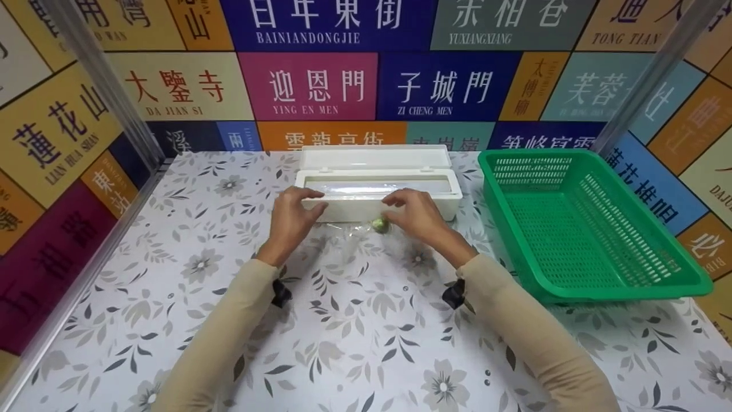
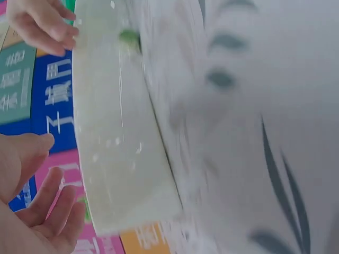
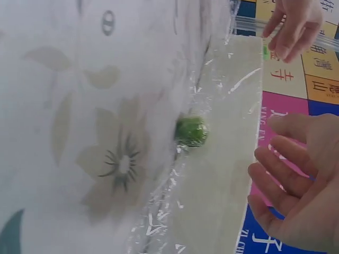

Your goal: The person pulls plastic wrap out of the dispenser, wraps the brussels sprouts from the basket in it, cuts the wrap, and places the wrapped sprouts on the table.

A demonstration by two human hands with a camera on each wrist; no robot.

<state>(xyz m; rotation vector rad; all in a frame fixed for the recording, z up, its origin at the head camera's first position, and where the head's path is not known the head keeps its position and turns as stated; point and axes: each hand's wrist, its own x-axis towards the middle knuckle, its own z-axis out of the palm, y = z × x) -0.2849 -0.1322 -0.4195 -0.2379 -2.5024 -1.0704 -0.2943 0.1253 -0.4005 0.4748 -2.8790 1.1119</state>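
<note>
two hands (image 1: 290, 214) (image 1: 420, 217) by white box (image 1: 354, 210), fingers (image 3: 283, 170) parted, green item (image 3: 192, 131), raised lid (image 1: 374, 157) only in head view

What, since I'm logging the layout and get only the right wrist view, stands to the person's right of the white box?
Observer: A green basket with perforated sides stands to the right of the white box; the head view shows it.
Operator: I see just the near face of that box. Is its lid up or down?
Observer: Up: the lid is raised along the box's far edge.
Operator: And what is inside?
Observer: A shiny roll, apparently clear film, lies lengthwise in the opening.
</note>
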